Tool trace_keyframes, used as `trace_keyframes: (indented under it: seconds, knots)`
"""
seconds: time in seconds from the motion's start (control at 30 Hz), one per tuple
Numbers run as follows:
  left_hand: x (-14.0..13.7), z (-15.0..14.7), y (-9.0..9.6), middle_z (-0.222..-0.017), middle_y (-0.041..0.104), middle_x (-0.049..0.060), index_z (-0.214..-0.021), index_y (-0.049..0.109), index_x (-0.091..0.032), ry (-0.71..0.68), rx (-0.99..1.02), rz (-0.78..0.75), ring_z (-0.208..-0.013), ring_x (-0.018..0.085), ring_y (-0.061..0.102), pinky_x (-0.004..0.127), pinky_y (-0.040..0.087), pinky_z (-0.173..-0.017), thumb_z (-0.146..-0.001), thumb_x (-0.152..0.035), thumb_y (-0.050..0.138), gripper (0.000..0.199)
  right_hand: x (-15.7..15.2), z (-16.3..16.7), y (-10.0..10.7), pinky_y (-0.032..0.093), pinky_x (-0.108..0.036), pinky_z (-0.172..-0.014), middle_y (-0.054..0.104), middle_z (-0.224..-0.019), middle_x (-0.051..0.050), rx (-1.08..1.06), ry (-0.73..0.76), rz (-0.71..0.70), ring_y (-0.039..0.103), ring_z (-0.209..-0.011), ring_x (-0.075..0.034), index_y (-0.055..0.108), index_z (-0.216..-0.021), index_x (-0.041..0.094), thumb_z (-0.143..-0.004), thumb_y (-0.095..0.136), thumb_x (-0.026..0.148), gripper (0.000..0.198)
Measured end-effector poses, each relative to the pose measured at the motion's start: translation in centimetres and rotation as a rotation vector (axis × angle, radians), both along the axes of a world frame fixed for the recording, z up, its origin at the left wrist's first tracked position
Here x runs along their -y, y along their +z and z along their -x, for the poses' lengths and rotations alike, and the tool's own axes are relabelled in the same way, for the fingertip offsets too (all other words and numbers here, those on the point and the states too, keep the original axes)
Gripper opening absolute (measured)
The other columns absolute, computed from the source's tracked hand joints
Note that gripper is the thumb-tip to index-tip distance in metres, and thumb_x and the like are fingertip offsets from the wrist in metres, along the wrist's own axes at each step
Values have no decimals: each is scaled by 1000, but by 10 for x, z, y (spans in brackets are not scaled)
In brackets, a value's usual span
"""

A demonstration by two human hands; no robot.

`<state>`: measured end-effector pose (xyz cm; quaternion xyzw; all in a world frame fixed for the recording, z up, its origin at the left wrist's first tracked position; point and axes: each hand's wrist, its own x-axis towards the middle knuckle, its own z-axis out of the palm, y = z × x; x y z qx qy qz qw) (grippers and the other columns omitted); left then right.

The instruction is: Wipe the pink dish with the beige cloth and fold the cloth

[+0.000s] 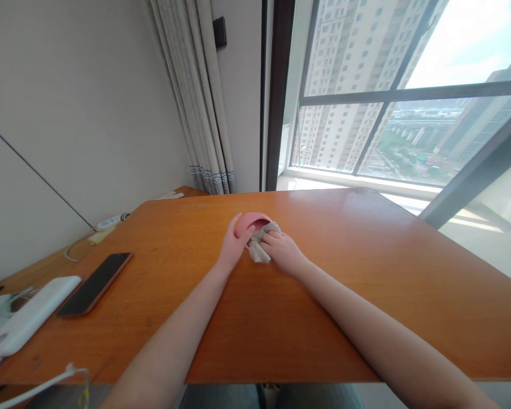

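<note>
In the middle of the wooden table (323,238) is a pink, rounded, hollow object (252,219) that looks like a small bowl tipped toward me. My left hand (234,243) grips its left side, thumb over the near rim and fingers behind. A crumpled greyish-white cloth (260,250) is bunched in my right hand (283,250), which presses it against the pink object's right side and opening. The cloth and fingers cover part of the inside, and its lower edge is hidden.
A phone (97,284) lies on the left, beside a white, flat, rounded device (34,312). A white cable (46,386) crosses the near left corner. Farther back stands a power strip (108,222) by the wall. Beyond the table are a curtain (196,102) and a large window (392,96).
</note>
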<state>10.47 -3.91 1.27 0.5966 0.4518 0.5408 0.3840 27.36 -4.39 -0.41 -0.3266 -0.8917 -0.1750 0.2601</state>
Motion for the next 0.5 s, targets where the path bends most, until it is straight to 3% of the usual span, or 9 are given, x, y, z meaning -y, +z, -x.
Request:
trace_keyframes:
  seconds: [0.1, 0.23, 0.37, 0.5]
  knots:
    - [9, -21, -17, -124, 55, 10, -133, 30, -22, -3, 196, 12, -112, 20, 55, 34, 45, -93, -77, -42, 61, 68, 1, 1, 0, 38, -30, -66, 57, -78, -6, -68, -110, 6, 45, -77, -19, 63, -79, 18, -86, 48, 14, 17]
    - [12, -31, -27, -115, 59, 7, -118, 42, -22, 12, 237, 38, -105, 19, 58, 32, 47, -88, -80, -43, 56, 45, 3, 4, 1, 40, -30, -67, 58, -83, -7, -43, -92, 75, 46, -80, -19, 64, -87, 18, -84, 50, 13, 14]
    - [5, -15, -15, -111, 59, 5, -111, 48, -21, 92, 112, -53, -104, 18, 56, 31, 44, -90, -82, -37, 53, 34, 3, 4, 7, 41, -29, -72, 60, -86, -6, -24, -18, 58, 48, -81, -18, 63, -90, 18, -88, 47, 15, 16]
    - [1, 4, 3, -102, 62, 4, -107, 54, -20, 83, -134, -155, -96, 19, 57, 34, 44, -89, -78, -28, 54, 31, 2, 1, 11, 37, -29, -69, 59, -81, -4, -4, 5, -37, 47, -79, -16, 61, -79, 19, -92, 43, 18, 22]
